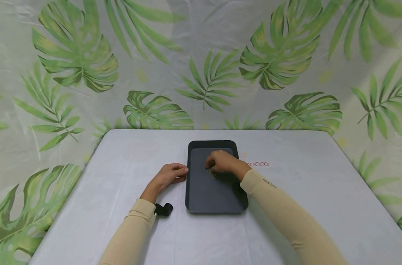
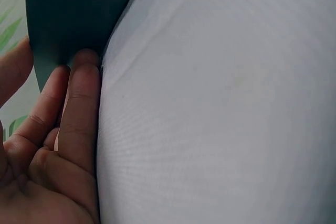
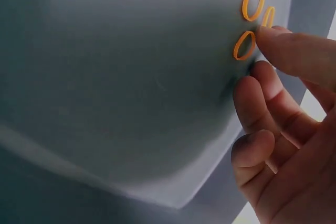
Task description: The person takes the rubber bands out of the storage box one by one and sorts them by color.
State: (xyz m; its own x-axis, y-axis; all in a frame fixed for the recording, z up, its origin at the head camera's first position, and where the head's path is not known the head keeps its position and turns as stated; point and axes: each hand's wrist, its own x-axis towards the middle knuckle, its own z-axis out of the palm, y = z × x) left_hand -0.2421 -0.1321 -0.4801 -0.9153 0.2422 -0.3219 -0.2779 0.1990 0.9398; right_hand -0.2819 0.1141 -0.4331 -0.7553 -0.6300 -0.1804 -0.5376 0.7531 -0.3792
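Note:
A dark rectangular tray (image 1: 214,198) lies lengthwise in the middle of a white table (image 1: 303,191). My left hand (image 1: 171,175) rests beside it, its fingertips (image 2: 79,108) against the tray's left rim (image 2: 73,14). My right hand (image 1: 222,162) hovers low over the tray's far half, fingers bent downward. Three orange rubber bands (image 3: 253,2) lie on the tray floor (image 3: 131,77). My index fingertip (image 3: 294,45) touches the nearest band (image 3: 244,45) and partly covers another. No thumb shows in the right wrist view.
A short row of several orange rubber bands (image 1: 257,164) lies on the table just right of the tray, with a single band (image 1: 244,155) a little farther back. A leaf-patterned sheet (image 1: 201,73) hangs behind and beside the table.

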